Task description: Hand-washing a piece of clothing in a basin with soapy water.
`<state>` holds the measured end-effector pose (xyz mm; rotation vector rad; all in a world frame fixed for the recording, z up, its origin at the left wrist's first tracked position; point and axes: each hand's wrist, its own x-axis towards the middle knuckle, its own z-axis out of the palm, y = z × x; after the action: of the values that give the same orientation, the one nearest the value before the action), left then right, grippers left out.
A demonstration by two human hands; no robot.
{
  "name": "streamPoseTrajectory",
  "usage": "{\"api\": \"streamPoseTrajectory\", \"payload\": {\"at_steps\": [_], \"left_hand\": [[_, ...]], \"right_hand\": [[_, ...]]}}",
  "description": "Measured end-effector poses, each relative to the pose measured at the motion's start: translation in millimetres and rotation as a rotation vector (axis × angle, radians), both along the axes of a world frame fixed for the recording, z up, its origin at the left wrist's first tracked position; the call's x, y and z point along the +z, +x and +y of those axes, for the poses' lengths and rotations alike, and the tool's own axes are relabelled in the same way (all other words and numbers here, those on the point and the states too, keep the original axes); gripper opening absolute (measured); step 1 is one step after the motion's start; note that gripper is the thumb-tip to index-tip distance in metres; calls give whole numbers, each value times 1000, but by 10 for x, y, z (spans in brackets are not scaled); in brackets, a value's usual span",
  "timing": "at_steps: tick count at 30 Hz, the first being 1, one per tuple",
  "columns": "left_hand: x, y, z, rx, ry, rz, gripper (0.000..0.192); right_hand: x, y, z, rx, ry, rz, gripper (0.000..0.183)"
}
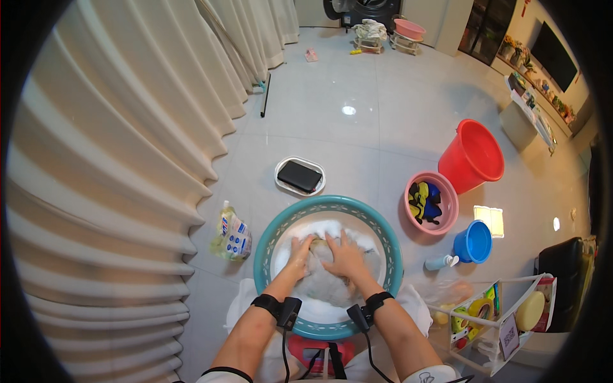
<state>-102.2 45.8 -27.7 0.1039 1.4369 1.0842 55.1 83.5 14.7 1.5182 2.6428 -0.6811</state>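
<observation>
A teal-rimmed plastic basin (264, 239) stands on the floor right before me, with white suds inside. In it lies a wet, greyish-white cloth item (323, 282), partly under foam. My left hand (300, 257) rests on the cloth's upper left part, fingers apart. On its upper right part lies my right hand (346, 257), fingers spread over the fabric. Each wrist bears a black strap with a small device and a cable. Whether the fingers pinch any cloth cannot be made out.
Left of the basin stands a detergent pouch (233, 237); beyond it, a white tray (279, 190) holds a black case (300, 176). At right are a pink basin (410, 218), red bucket (455, 160), blue bucket (471, 245), pump bottle (438, 262) and rolling cart (474, 318). Curtains (119, 167) hang left.
</observation>
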Motion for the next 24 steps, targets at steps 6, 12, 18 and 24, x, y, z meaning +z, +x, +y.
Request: {"api": "streamPoseTrajectory", "payload": {"at_steps": [6,12,18,24], "left_hand": [[41,-10,24,26,9,-75,78],[-128,-65,-80,46,131,-633,44],[-62,230,-220,92,172,-500,38],[232,280,-153,-81,104,-118,23]], "right_hand": [[-168,-111,-170,-85,-108,441,48],[380,-357,-594,19,74,627,26],[381,-224,-480,57,227,487,28],[29,-93,-18,-207,211,427,26]]}}
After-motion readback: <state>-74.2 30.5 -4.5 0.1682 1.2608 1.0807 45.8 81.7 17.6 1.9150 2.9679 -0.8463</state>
